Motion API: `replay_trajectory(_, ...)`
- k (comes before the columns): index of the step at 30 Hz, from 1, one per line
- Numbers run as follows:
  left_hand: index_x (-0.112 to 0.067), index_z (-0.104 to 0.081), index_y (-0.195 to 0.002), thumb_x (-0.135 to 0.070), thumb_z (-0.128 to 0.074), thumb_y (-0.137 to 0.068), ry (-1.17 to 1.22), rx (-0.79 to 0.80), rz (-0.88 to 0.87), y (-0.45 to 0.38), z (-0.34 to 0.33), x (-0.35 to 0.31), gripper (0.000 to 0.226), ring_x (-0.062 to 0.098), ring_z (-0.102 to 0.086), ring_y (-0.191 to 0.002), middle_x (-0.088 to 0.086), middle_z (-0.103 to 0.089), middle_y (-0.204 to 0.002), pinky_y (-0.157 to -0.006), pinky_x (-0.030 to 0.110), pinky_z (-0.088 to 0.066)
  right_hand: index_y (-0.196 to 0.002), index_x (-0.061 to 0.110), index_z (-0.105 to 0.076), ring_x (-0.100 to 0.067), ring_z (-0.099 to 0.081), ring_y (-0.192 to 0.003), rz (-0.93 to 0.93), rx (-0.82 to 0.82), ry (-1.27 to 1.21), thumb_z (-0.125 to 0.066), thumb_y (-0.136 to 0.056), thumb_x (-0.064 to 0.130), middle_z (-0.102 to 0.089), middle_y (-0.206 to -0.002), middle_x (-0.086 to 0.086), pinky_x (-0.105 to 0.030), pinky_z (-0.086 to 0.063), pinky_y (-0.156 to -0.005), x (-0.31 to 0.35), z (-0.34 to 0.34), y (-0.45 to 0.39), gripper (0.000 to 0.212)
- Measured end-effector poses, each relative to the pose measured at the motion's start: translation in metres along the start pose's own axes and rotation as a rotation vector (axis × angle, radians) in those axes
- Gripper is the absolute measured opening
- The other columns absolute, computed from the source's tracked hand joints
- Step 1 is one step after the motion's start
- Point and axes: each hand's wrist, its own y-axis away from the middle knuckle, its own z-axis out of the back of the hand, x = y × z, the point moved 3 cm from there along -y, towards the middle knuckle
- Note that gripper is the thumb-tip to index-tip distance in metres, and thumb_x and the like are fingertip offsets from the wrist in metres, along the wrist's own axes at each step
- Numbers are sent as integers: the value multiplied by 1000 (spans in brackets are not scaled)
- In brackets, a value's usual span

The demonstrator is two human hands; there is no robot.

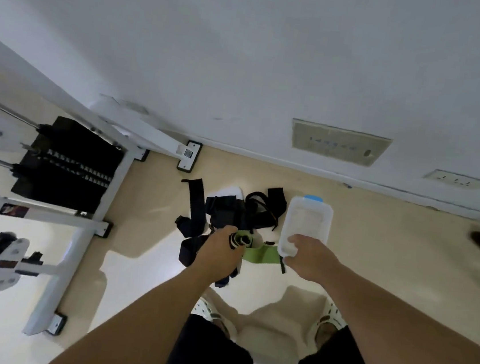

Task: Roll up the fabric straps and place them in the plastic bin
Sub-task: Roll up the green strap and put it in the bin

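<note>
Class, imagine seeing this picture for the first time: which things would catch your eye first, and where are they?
The bright green strap at the centre stands out, stretched between both hands; the left hand grips its rolled end. The right hand holds the near edge of the clear plastic bin on the floor. Behind them lies a tangle of black straps.

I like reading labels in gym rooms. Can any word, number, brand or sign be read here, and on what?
None can be read.
QR sticker on the machine's white foot: too small.
Weight stack labels: white marks, blurred.
Red sticker on the frame: blurred.
Wall panel: faint blue marks, unreadable.
</note>
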Motion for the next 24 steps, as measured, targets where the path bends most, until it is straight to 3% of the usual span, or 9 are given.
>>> replay_trajectory(2, -30, -57, -113, -14, -60, -100, 13, 18, 31, -35, -23, 22, 21, 3, -50, -68, -12, -63, -89, -57, 3, -43, -139, 28, -52, -22, -62, -111, 38, 24, 37, -57, -96, 28, -59, -135, 1, -33, -52, -92, -4, -24, -50, 43)
replay_trajectory(5, -31, -54, -117, -13, -60, -101, 112, 22, 94, -103, -59, 65, 25, -12, -51, -65, -29, -55, -75, -58, 3, -44, -132, 26, -56, -22, -62, -113, 108, 51, 129, -53, -96, 27, -64, -128, 2, -37, -52, -95, -12, -74, -143, 36)
replay_trajectory(7, -22, -57, -129, -15, -61, -101, 154, 9, 137, -148, -84, 98, 28, -12, -57, -83, -32, -58, -86, -76, 12, -44, -132, 26, -55, -23, -61, -116, 146, 77, 159, -53, -94, 27, -62, -128, 2, -36, -50, -94, -18, -121, -210, 38)
replay_trajectory(10, -20, -57, -137, -17, -62, -101, 107, 58, 110, -204, -120, 143, 37, 7, -58, -118, -17, -61, -119, -97, 22, -41, -134, 26, -55, -25, -63, -113, 171, 111, 152, -55, -96, 26, -64, -128, 1, -34, -51, -90, -30, -193, -296, 38)
replay_trajectory(14, -22, -52, -143, -15, -56, -102, -117, 225, 106, -253, -147, 187, 42, 13, -57, -109, -3, -59, -136, -90, 24, -44, -147, 24, -43, -25, -58, -123, 196, 114, 271, -58, -93, 16, -56, -140, 0, -37, -49, -103, -54, -278, -387, 56)
replay_trajectory(16, -22, -48, -147, -21, -56, -103, -254, 322, 118, -270, -145, 195, 46, 20, -59, -119, 0, -56, -144, -95, 29, -48, -153, 26, -35, -24, -52, -131, 203, 89, 302, -59, -91, 12, -47, -149, 1, -38, -47, -107, -64, -310, -421, 68)
replay_trajectory(18, -21, -49, -146, -23, -56, -103, -292, 280, 90, -290, -135, 194, 44, 22, -60, -115, 2, -58, -139, -94, 30, -48, -156, 26, -30, -25, -45, -137, 171, 98, 351, -60, -91, 9, -38, -154, 4, -39, -44, -110, -71, -333, -449, 74)
replay_trajectory(21, -18, -51, -140, -18, -56, -102, -291, 132, 16, -310, -122, 192, 39, 18, -56, -104, 3, -60, -131, -91, 27, -47, -148, 22, -41, -25, -49, -133, 138, 139, 443, -57, -94, 8, -46, -148, -1, -38, -46, -107, -79, -360, -470, 58)
replay_trajectory(24, -15, -52, -141, -11, -55, -102, -343, 149, -38, -318, -121, 193, 40, 22, -57, -116, 5, -58, -138, -94, 30, -46, -137, 22, -49, -26, -61, -119, 207, 77, 491, -52, -97, 9, -62, -132, -4, -37, -51, -98, -76, -367, -468, 42)
